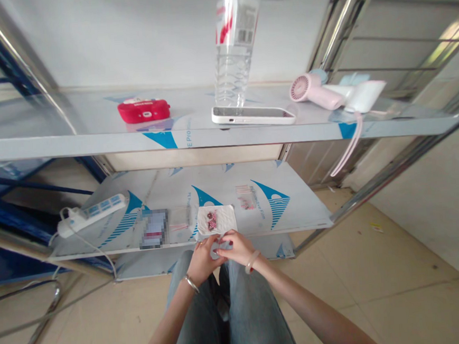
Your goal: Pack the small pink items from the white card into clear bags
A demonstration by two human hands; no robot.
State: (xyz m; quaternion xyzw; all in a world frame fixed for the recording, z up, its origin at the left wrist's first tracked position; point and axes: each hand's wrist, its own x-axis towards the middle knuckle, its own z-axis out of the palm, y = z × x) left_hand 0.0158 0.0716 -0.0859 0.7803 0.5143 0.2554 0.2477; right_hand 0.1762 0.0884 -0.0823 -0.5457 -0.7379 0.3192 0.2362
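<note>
My left hand (203, 259) and my right hand (236, 247) meet over my lap, just off the front edge of the lower shelf (316, 219). The fingers of both are pinched together around something small and pale, too small and covered to make out. Right beyond my fingertips lies a white tissue-like pad (227, 214) at the shelf's edge. On the pad rests a small pink-and-white patterned piece (212, 223) with a dark round part. Left of the pad are a clear packet (178, 218) and a blurred-out flat rectangular object (154, 228). Another clear packet with pinkish contents (246, 197) lies to the right.
A white power strip (93, 213) with a cable occupies the lower shelf's left end. Overhead, the upper shelf (195, 139) holds a red case (143, 111), a water bottle (236, 49), a white-edged phone (252, 116) and a pink handheld fan (314, 92) with a hanging strap.
</note>
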